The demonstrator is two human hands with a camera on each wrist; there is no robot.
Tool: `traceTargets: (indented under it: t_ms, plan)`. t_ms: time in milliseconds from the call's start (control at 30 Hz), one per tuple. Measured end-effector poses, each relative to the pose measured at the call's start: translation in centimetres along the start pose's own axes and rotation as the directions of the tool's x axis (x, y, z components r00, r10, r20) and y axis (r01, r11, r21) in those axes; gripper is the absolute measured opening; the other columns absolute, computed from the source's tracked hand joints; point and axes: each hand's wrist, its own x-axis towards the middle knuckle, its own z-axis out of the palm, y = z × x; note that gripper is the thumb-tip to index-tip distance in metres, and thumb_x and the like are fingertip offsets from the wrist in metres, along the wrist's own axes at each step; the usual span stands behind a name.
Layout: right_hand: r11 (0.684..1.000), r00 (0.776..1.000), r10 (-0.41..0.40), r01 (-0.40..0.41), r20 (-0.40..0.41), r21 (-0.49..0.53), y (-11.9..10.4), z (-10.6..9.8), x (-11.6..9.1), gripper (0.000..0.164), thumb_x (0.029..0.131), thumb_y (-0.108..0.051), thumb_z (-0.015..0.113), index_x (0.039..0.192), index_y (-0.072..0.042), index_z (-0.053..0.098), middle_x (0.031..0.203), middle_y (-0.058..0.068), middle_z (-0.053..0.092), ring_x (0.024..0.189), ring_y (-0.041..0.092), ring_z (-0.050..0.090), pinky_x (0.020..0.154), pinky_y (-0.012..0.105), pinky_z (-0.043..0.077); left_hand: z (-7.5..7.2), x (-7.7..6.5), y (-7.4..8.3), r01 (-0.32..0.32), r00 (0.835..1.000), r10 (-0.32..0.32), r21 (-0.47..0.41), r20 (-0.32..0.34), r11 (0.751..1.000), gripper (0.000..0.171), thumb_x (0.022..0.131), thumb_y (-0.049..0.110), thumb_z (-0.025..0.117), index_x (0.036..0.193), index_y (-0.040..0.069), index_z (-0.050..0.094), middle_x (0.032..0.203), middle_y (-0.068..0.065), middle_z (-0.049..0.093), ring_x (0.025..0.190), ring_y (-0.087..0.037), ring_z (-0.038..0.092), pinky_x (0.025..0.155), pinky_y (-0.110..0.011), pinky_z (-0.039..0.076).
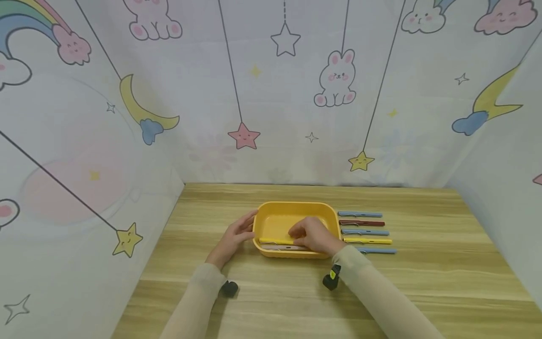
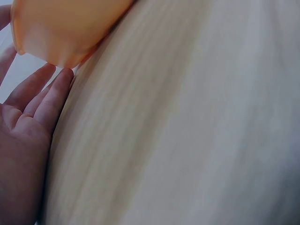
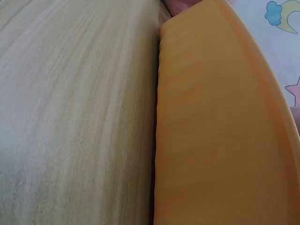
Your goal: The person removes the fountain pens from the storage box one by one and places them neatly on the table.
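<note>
A yellow-orange plastic tray [image 1: 296, 206] sits on the table. Along its near side lie a yellow pen [image 1: 275, 241] and, in front of that, a pale pink pen [image 1: 277, 247]. My right hand [image 1: 315, 235] reaches inside the tray and pinches the yellow pen near its right end, which the hand hides. At the tray's left end, my left hand [image 1: 235, 238] rests its fairly straight fingers [image 2: 54, 96] against the outer wall. In the right wrist view the tray's side [image 3: 220, 117] blocks sight of the right fingertips.
Right of the tray, several pens lie in a column: a blue pen [image 1: 360, 214], a dark red pen [image 1: 362, 223], another blue pen [image 1: 366, 232], a second yellow pen [image 1: 368, 241] and a lowest blue pen [image 1: 381, 251]. Patterned cloth walls [image 1: 279, 160] border the wooden table [image 1: 271, 301].
</note>
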Motion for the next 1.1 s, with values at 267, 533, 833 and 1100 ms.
traceTargets:
  t_ms: [267,533,833,1100]
  plan:
    - [0.999,1.0,-0.018,0.018,-0.014,-0.041,0.07,0.26,0.07,0.024,0.09,0.0,0.08,0.114,-0.003,0.081,0.109,0.008,0.08,0.105,0.026,0.075,0.093,0.044,0.062,0.05,-0.03,0.07,0.001,1.0,-0.001,0.0,0.002,1.0,0.065,0.103,0.004,0.062,0.163,0.017,0.04,0.165,-0.016,0.041,0.151,-0.037,0.04,0.115,-0.025,0.042]
    - [0.998,1.0,-0.014,0.014,-0.008,-0.069,0.07,0.33,0.16,0.029,0.086,0.006,0.081,0.114,-0.003,0.08,0.111,0.009,0.08,0.106,0.026,0.075,0.093,0.044,0.062,0.08,0.0,0.08,0.009,1.0,-0.009,0.016,-0.006,1.0,0.065,0.103,0.002,0.061,0.163,0.015,0.04,0.165,-0.018,0.04,0.151,-0.039,0.041,0.12,-0.038,0.039]
    - [0.997,1.0,-0.027,0.027,0.007,-0.077,-0.01,0.39,0.38,0.03,0.086,0.009,0.08,0.113,-0.003,0.08,0.11,0.008,0.08,0.104,0.025,0.076,0.092,0.043,0.062,0.1,-0.01,0.09,-0.008,1.0,0.008,0.021,-0.003,1.0,0.065,0.103,0.0,0.06,0.163,0.014,0.04,0.166,-0.016,0.04,0.152,-0.038,0.039,0.121,-0.041,0.037]
    - [0.996,1.0,-0.019,0.018,-0.015,-0.088,0.18,0.43,0.39,0.03,0.087,0.008,0.076,0.113,-0.006,0.081,0.11,0.006,0.08,0.104,0.024,0.075,0.092,0.044,0.062,0.19,-0.03,0.31,0.003,1.0,-0.002,0.017,-0.01,1.0,0.065,0.103,0.001,0.061,0.163,0.016,0.041,0.166,-0.015,0.04,0.152,-0.036,0.039,0.123,-0.051,0.032]
